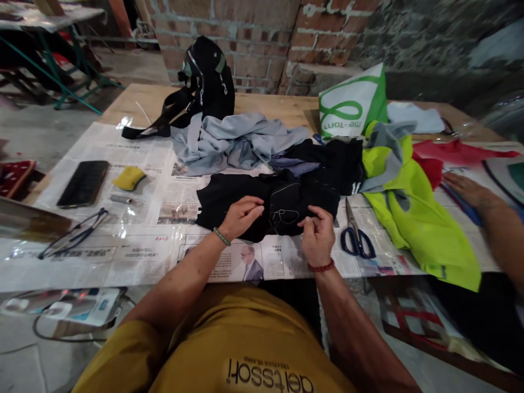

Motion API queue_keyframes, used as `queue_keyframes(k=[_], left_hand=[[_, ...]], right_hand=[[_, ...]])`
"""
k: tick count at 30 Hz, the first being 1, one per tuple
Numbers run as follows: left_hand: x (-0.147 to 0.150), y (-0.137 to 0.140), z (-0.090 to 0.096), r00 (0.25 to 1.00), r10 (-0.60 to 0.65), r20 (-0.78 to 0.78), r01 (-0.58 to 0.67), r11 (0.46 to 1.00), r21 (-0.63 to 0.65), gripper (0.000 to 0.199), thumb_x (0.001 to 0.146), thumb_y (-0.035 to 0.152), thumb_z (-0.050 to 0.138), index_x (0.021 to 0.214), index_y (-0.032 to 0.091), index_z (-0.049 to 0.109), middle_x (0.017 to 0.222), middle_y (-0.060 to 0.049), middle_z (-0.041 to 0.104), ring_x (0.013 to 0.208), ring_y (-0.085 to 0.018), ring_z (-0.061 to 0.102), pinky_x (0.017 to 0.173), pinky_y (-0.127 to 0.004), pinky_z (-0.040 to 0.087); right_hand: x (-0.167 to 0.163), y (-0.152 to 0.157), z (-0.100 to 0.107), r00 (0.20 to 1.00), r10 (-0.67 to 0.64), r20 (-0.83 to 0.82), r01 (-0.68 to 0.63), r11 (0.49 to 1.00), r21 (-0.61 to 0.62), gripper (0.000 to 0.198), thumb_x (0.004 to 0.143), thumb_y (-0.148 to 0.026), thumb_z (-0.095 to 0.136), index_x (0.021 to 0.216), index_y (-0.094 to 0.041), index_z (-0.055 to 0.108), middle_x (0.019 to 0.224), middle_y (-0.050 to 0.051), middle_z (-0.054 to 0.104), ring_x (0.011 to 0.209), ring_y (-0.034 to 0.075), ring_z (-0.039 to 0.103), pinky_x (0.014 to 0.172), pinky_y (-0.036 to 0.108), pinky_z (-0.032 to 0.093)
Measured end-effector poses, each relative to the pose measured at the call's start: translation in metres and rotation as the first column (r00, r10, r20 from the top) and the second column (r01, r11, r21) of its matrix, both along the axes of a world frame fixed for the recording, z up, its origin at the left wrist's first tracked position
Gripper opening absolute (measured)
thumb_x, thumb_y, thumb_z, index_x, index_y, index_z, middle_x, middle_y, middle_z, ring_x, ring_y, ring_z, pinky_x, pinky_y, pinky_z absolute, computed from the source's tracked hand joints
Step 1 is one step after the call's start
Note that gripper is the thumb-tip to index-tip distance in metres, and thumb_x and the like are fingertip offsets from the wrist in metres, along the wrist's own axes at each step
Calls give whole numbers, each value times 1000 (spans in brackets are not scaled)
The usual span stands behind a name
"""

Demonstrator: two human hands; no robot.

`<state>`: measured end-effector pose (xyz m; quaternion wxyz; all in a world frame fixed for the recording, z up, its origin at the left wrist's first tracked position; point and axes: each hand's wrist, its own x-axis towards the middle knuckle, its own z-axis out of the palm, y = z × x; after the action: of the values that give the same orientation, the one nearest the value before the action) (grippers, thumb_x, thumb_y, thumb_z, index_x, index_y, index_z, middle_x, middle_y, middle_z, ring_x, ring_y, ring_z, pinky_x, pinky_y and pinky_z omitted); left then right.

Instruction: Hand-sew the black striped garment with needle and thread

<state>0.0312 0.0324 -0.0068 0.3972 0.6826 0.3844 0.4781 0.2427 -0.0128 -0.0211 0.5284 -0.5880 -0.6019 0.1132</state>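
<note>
Black cloth lies spread in front of me, with a loop of pale thread loose on its surface. My left hand, with a green bead bracelet, rests at the cloth's near left part, its fingers closed on the fabric. To the right of the thread, my right hand is curled with thumb and forefinger pinched together just over the cloth. What sits in that pinch is too small to make out. Scissors with dark blue handles lie beside my right hand.
Newspaper under clear plastic covers the table. Left are a phone, a yellow sponge and glasses. Behind lie grey cloth, a black bag and a green-white bag. A neon vest and another person's hand are right.
</note>
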Motion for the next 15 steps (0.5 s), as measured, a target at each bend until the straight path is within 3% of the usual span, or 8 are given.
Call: queue_keyframes(k=[2,6,9,15], left_hand=[[2,5,-3,992,26,124,-4,985,-174,19,83,27,53,87,13,65,109,-11,62,69,-10,62,55,-23,50],[15,10,-7,964,-4,265,126,888,-442,32,83,21,51,114,14,54,116,-13,58,57,-7,60,38,-17,41],[25,10,-11,975,-18,224,128,862,-491,35,81,20,56,115,14,52,99,-8,62,47,-4,55,37,-15,37],[31,8,-13,967,8,255,110,889,-445,43,70,6,62,112,16,52,72,5,58,48,-1,49,47,-13,42]], right_hand=[[12,9,2,990,20,138,-15,999,-31,33,85,-20,46,118,-20,51,111,9,57,62,9,57,68,30,51],[20,22,-7,971,51,234,-38,998,-59,38,84,-18,43,121,-19,50,112,9,58,59,10,54,69,33,52],[16,25,-17,958,9,286,-3,1000,-22,37,82,-16,44,117,-18,53,109,10,59,64,12,53,73,34,51],[14,26,-21,955,1,296,6,1000,-24,33,80,-15,46,111,-18,56,103,8,59,64,12,52,70,32,50]])
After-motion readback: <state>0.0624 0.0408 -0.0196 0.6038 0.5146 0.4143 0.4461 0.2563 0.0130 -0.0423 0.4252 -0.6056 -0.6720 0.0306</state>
